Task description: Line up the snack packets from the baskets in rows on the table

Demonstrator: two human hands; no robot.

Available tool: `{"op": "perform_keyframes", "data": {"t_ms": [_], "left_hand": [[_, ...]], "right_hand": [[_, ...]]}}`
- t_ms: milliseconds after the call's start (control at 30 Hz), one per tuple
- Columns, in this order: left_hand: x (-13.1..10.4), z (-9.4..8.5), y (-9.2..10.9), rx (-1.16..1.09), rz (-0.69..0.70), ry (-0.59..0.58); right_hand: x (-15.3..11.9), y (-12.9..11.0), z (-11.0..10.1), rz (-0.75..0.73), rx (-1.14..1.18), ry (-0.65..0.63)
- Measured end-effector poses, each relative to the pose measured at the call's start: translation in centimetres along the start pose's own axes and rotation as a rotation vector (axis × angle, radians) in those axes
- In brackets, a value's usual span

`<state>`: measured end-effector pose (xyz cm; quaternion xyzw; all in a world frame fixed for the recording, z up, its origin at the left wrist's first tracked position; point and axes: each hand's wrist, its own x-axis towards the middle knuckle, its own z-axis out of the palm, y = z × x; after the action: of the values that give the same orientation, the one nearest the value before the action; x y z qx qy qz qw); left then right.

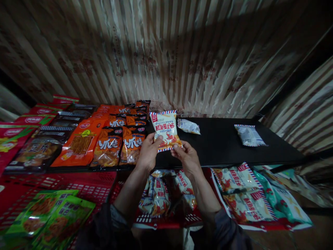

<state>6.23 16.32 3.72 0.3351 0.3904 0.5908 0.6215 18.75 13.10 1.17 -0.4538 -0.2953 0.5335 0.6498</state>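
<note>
A white snack bag (166, 126) with red lettering and striped edges is held up in front of me, over the black shelf. My left hand (149, 151) grips its lower left side, thumb on the front. The fingers of my right hand (186, 155) pinch its lower right corner. Just left of the bag stand orange-and-black snack bags (132, 144) in rows. Behind it to the right, a silvery-white bag (189, 126) lies on the shelf. Below my hands, a red basket (145, 219) holds several bags of the same white kind.
Another pale bag (249, 135) lies farther right on the black shelf (215, 147). Orange stick-snack packs (78, 142) and dark packs (39, 147) fill the left. A red basket (99, 184) with green packs (62, 218) and a right-hand basket (270, 227) sit below. Striped sheeting (166, 52) hangs behind.
</note>
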Motion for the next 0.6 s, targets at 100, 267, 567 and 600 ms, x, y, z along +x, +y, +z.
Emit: {"op": "perform_keyframes", "data": {"t_ms": [100,267,567,600], "left_hand": [[-0.19,0.10,0.13,-0.005,-0.019,-0.014],[-0.29,0.09,0.28,-0.008,-0.029,-0.026],[-0.43,0.29,0.29,-0.015,-0.029,-0.060],[-0.44,0.28,0.31,-0.011,-0.026,-0.045]], "right_hand": [[0.09,-0.06,0.07,-0.007,-0.016,0.025],[0.00,-0.44,0.21,-0.015,-0.048,0.048],[-0.09,-0.60,0.21,-0.041,-0.034,0.095],[-0.12,-0.60,0.23,-0.051,-0.038,0.108]]}}
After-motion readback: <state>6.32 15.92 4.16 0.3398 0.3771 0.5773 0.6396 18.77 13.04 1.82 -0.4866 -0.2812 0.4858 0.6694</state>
